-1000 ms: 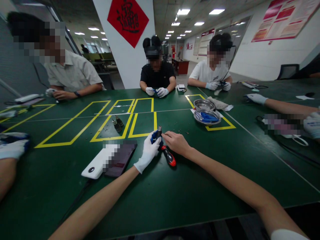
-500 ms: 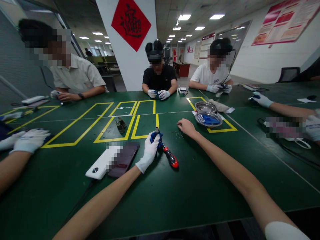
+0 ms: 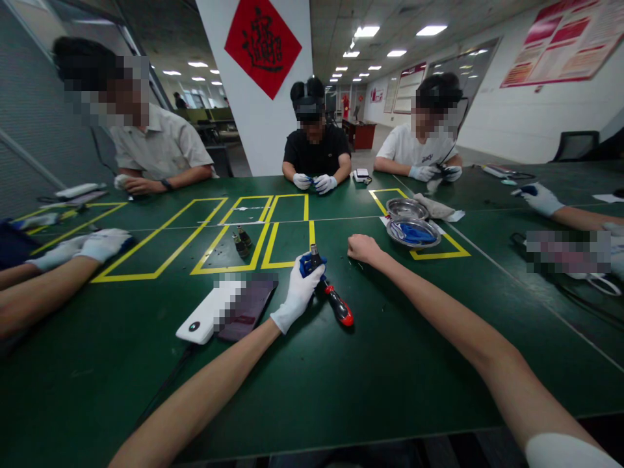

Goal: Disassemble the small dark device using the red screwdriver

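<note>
A training workshop: gloved workers around a green table (image 3: 341, 390) with yellow taped zones (image 3: 160, 260), wall posters (image 3: 560, 39).

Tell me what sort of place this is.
Probably an assembly workshop or training room: a long green table with yellow taped boxes, gloved people handling small parts, metal trays, and a screwdriver beside the left hand, which grips a small part.

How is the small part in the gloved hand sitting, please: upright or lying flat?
Upright: the left hand grips the part with its metal end pointing up.
</note>
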Available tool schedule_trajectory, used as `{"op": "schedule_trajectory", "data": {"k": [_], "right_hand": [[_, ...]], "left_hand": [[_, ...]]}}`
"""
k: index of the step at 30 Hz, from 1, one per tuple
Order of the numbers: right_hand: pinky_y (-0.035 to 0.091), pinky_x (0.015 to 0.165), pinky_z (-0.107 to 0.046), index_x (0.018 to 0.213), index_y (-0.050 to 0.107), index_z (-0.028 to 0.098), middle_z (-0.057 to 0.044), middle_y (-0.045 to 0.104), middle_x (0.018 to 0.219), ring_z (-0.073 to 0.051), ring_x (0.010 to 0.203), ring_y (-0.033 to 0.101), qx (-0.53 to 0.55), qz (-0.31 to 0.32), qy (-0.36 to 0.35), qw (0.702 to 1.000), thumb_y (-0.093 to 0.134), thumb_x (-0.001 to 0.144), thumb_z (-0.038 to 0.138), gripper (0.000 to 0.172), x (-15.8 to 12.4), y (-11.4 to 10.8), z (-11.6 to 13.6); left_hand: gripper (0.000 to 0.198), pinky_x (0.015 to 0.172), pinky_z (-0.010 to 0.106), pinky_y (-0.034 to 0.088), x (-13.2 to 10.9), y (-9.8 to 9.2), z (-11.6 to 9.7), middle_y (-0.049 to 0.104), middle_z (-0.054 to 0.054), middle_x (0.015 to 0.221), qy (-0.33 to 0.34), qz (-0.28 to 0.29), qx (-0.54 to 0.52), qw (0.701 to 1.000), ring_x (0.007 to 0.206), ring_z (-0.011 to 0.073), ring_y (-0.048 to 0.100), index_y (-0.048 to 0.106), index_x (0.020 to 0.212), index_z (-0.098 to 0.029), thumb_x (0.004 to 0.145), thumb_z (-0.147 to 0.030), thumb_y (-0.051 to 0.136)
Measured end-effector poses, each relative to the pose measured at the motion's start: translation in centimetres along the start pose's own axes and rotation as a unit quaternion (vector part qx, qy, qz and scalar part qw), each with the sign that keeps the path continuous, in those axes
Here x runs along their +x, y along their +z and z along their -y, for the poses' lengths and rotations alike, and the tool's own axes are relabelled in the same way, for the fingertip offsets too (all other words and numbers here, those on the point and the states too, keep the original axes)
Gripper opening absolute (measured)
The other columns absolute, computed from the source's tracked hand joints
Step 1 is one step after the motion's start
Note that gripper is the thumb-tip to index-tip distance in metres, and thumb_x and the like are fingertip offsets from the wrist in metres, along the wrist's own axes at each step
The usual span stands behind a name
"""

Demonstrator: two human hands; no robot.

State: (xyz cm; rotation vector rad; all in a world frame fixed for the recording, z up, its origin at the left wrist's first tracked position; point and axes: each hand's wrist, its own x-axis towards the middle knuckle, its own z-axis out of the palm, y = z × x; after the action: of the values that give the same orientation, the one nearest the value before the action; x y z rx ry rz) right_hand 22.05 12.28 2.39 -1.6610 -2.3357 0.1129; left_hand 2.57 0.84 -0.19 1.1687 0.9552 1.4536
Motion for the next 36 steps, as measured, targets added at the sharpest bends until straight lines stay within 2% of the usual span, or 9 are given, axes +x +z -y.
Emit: {"op": "schedule_trajectory", "data": {"k": [3,6,7,9,15,22,26,30,36], "right_hand": [[0.051,0.067,-0.027,0.083,0.067,0.013,-0.009,0.07,0.081,-0.018,0.073,0.066,0.179,-0.022,-0.011,0.984,0.061,0.078,0.022,0.012,-1.0,-0.6,1.4],[0.051,0.055,-0.025,0.084,0.063,0.012,-0.007,0.069,0.075,-0.014,0.06,0.062,0.438,-0.032,-0.038,0.897,0.058,0.079,0.027,0.016,-2.8,-0.9,3.4],[0.051,0.055,-0.025,0.084,0.062,0.012,-0.006,0.068,0.075,-0.013,0.06,0.061,0.482,-0.029,-0.052,0.874,0.058,0.08,0.028,0.017,-3.5,-1.0,4.1],[0.051,0.055,-0.024,0.085,0.061,0.013,-0.005,0.066,0.075,-0.012,0.061,0.06,0.513,-0.029,-0.082,0.854,0.059,0.08,0.031,0.019,-4.6,-1.1,5.2],[0.05,0.052,-0.023,0.092,0.06,0.016,-0.002,0.061,0.079,-0.014,0.068,0.057,0.474,-0.072,-0.101,0.872,0.053,0.086,0.037,0.023,-6.0,0.1,6.4],[0.046,0.064,-0.025,0.087,0.059,0.016,-0.002,0.06,0.08,-0.014,0.074,0.056,0.41,-0.153,-0.094,0.894,0.048,0.089,0.03,0.017,-6.4,1.1,7.2],[0.043,0.067,-0.025,0.085,0.058,0.017,-0.002,0.059,0.08,-0.013,0.072,0.054,0.346,-0.185,-0.124,0.911,0.048,0.09,0.025,0.013,-6.5,1.0,7.1],[0.042,0.071,-0.027,0.087,0.056,0.017,-0.003,0.058,0.083,-0.014,0.074,0.053,0.262,-0.193,-0.147,0.934,0.047,0.091,0.021,0.011,-6.7,0.9,6.7],[0.044,0.07,-0.026,0.09,0.054,0.017,-0.005,0.058,0.086,-0.015,0.077,0.054,0.187,-0.174,-0.182,0.95,0.045,0.093,0.019,0.01,-6.8,0.6,6.6]], "left_hand": [[0.043,0.064,0.027,0.049,0.1,-0.1,0.2,0.062,0.005,0.095,-0.013,0.012,-0.017,1.0,0.067,0.0108,0.057,0.052,0.109,-0.017,0.074,-0.039,0.066],[0.043,0.065,0.027,0.05,0.1,-0.1,0.3,0.061,0.003,0.087,-0.027,0.028,-0.043,0.998,0.067,0.0116,0.058,0.053,0.108,-0.017,0.075,-0.04,0.066],[0.043,0.066,0.028,0.05,0.1,-0.1,0.3,0.061,0.004,0.087,-0.03,0.034,-0.049,0.998,0.068,0.0123,0.059,0.054,0.109,-0.016,0.075,-0.04,0.066],[0.046,0.069,0.03,0.051,0.1,-0.1,0.2,0.062,0.005,0.092,-0.034,0.046,-0.055,0.997,0.072,0.0143,0.061,0.054,0.112,-0.016,0.075,-0.041,0.065],[0.051,0.075,0.033,0.052,0.0,0.0,0.0,0.064,0.01,0.103,-0.038,0.044,-0.052,0.997,0.081,0.0177,0.063,0.055,0.115,-0.014,0.074,-0.044,0.066],[0.043,0.078,0.032,0.05,0.2,-0.1,0.4,0.064,0.008,0.098,-0.017,0.044,-0.059,0.997,0.081,0.0164,0.062,0.059,0.106,-0.013,0.074,-0.04,0.067],[0.042,0.079,0.031,0.05,0.2,-0.1,0.5,0.063,0.008,0.1,-0.004,0.025,-0.064,0.998,0.083,0.0161,0.061,0.058,0.107,-0.014,0.074,-0.036,0.069],[0.041,0.078,0.031,0.051,0.0,0.1,0.1,0.063,0.007,0.101,-0.001,0.021,-0.05,0.999,0.084,0.0163,0.061,0.057,0.107,-0.016,0.072,-0.034,0.07],[0.04,0.074,0.031,0.05,-0.1,0.2,-0.1,0.064,0.007,0.095,-0.003,0.0,-0.021,1.0,0.077,0.0155,0.061,0.058,0.104,-0.015,0.071,-0.032,0.071]]}}
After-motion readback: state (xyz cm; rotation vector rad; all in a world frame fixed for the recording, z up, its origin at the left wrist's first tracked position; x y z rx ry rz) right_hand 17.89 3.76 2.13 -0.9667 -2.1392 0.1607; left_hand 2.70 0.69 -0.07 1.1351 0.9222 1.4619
